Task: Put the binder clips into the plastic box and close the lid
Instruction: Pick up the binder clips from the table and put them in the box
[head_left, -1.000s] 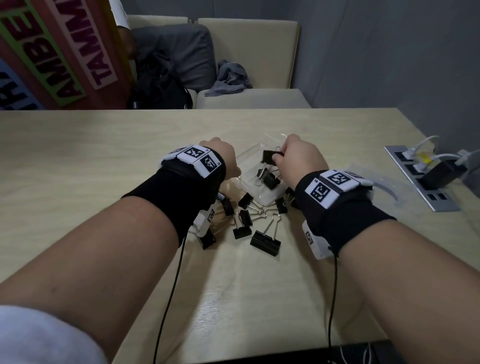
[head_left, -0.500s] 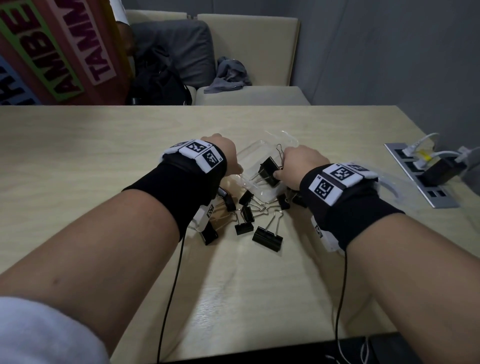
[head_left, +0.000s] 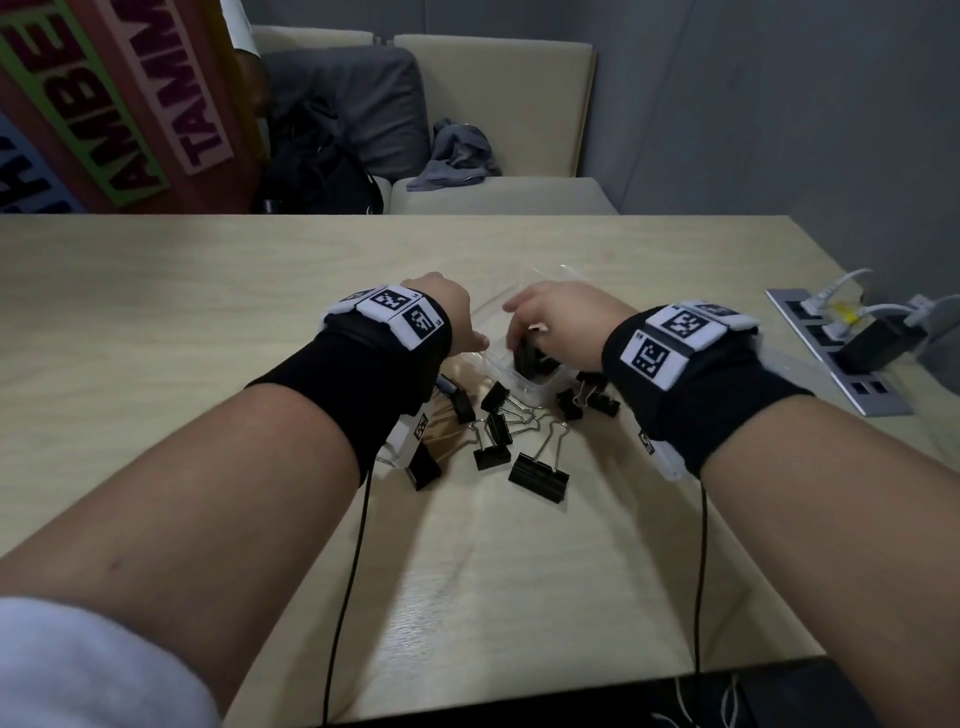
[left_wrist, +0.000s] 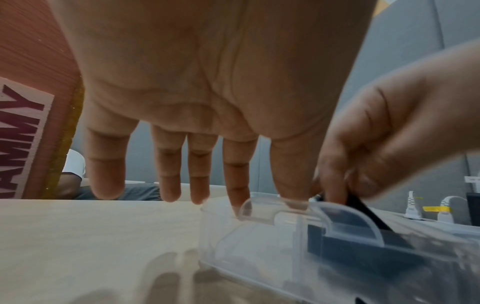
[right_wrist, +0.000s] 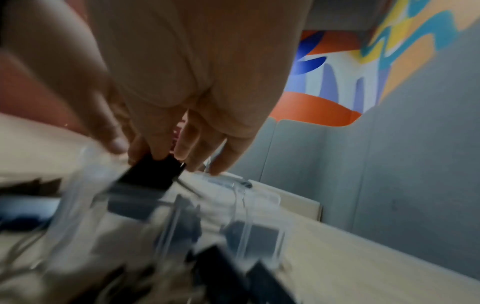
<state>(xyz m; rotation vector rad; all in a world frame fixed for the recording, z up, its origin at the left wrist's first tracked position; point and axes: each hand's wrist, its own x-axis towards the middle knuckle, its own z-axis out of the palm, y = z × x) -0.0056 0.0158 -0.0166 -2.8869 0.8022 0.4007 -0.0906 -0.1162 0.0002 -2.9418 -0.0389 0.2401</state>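
Note:
The clear plastic box (head_left: 491, 317) stands mid-table with black binder clips inside. My left hand (head_left: 462, 332) is at its left side, fingers straight, thumb and index fingertips (left_wrist: 292, 191) touching the box rim (left_wrist: 259, 207). My right hand (head_left: 524, 335) hovers over the box and pinches a black binder clip (head_left: 527, 358), also seen as the black clip (right_wrist: 153, 174) in the blurred right wrist view. Several loose clips lie in front of the box, the largest (head_left: 537, 475) nearest me. A clear piece (head_left: 789, 358) beside my right wrist may be the lid.
A power strip (head_left: 841, 358) with plugs and white cables lies at the table's right edge. Wrist-camera cables (head_left: 353, 571) trail toward me across the table (head_left: 156, 312). A sofa (head_left: 498, 192) and a seated person are beyond the far edge.
My right hand drew back toward the loose clips, then shifted left over the box with a black clip pinched in its fingers. The left hand stays at the box.

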